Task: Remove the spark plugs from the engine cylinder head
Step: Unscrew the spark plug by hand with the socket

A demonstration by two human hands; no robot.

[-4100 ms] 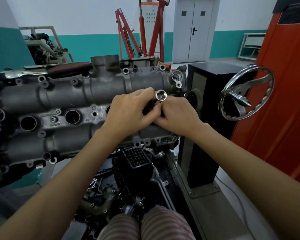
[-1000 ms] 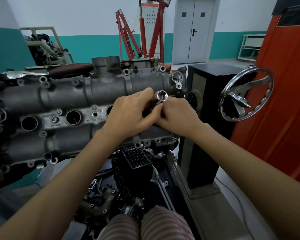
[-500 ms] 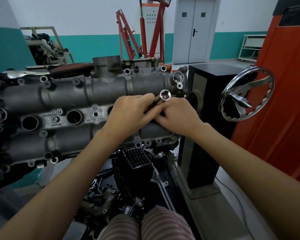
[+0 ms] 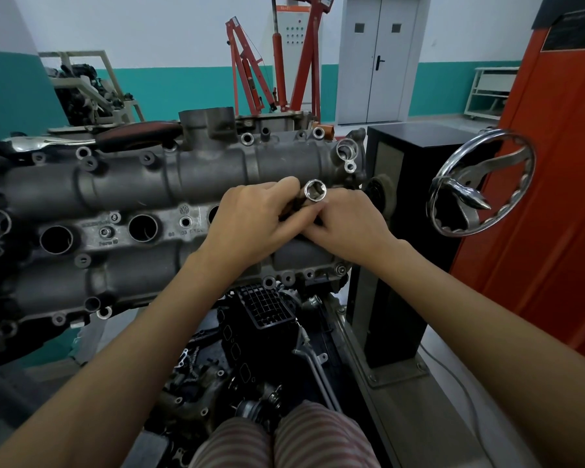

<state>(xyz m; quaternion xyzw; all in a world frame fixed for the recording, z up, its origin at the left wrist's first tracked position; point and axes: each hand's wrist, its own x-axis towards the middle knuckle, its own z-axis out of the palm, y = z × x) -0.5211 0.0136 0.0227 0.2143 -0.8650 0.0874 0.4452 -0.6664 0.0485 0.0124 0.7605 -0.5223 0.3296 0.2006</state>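
Chrome gleams at the open end of a spark plug socket (image 4: pixel 314 190), which points up toward the camera from between the two hands. The left hand (image 4: pixel 250 224) curls its fingers and thumb round the socket's dark shank from the left, and the right hand (image 4: pixel 350 222) closes on it from the right, fingertips pinching just under the chrome mouth. Both hands grip the tool, touching each other over the right end of the cylinder head (image 4: pixel 125 187). By my reading the paired grip is there to keep the long socket in line with a plug well hidden beneath the hands, so that it can seat on or twist a plug deep inside; whether a plug is in that well, or in the socket, cannot be seen.

Outward along the head toward its left edge, the central row of spark plug wells (image 4: pixel 142 228) shows round dark holes, one partly covered by the left hand. No plug tip is visible in them at this angle, so I cannot say which are already emptied.

Past the head's right end stands a black stand column (image 4: pixel 395 231) with a chromed handwheel (image 4: pixel 480 184), probably for rotating the mounted engine. Below the head's near edge lies a jumble of black engine parts (image 4: pixel 267 309).
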